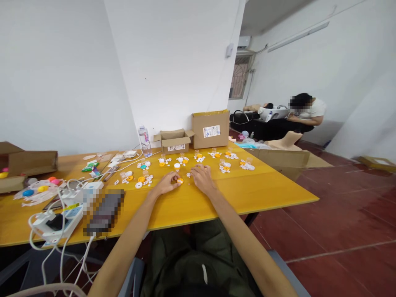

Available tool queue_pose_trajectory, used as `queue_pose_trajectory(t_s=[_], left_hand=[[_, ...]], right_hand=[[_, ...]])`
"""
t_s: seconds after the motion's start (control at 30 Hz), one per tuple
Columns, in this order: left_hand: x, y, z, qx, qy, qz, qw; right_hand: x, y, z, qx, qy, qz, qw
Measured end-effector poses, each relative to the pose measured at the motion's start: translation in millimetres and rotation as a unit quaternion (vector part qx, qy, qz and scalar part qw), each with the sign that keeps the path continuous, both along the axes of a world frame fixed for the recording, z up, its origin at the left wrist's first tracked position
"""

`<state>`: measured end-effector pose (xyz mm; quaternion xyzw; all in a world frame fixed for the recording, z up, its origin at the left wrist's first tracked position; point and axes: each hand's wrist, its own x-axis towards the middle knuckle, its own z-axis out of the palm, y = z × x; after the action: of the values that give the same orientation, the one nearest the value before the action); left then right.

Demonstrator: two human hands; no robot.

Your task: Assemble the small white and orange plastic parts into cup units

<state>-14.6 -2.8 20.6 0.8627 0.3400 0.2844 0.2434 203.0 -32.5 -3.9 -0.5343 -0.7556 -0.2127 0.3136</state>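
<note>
On the yellow table, my left hand (167, 184) has its thumb and fingertips closed at the edge of a small orange round piece (180, 180) with white inside. My right hand (201, 177) is just to the right, its fingers curled down low over the table; whatever is in them is hidden or too small to name. A little white plastic part (188, 175) lies between the two hands. Behind them stands a white-capped small piece (177, 166). Several groups of small white and orange plastic parts (141, 180) with clear cups are spread in an arc around the hands.
A small open carton (174, 141), a taller closed carton (210, 130) and a water bottle (144, 140) stand along the wall. Power strips with cables (58, 220) and a phone (105, 212) lie at left. A person (306, 111) sits far right.
</note>
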Motion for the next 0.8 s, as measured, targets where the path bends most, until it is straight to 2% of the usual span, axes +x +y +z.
queue_pose_trajectory(t_s=[0.17,0.27,0.4,0.57,0.8], left_hand=[[0.2,0.0,-1.6,0.008,-0.001,0.003,1.000],[0.2,0.3,-2.5,0.014,0.000,0.003,1.000],[-0.2,1.5,-3.7,0.019,0.008,0.003,1.000],[-0.4,2.3,-4.2,0.026,0.013,-0.001,1.000],[-0.2,1.2,-2.7,0.034,0.008,-0.006,0.999]], right_hand=[[14.1,1.4,-2.7,0.066,0.106,-0.090,0.988],[19.7,2.5,-6.1,0.077,0.131,-0.100,0.983],[17.9,-0.5,-7.2,0.065,0.114,-0.055,0.990],[5.0,-11.5,-1.8,0.029,0.045,0.024,0.998],[0.9,-24.9,3.3,0.018,0.004,0.069,0.997]])
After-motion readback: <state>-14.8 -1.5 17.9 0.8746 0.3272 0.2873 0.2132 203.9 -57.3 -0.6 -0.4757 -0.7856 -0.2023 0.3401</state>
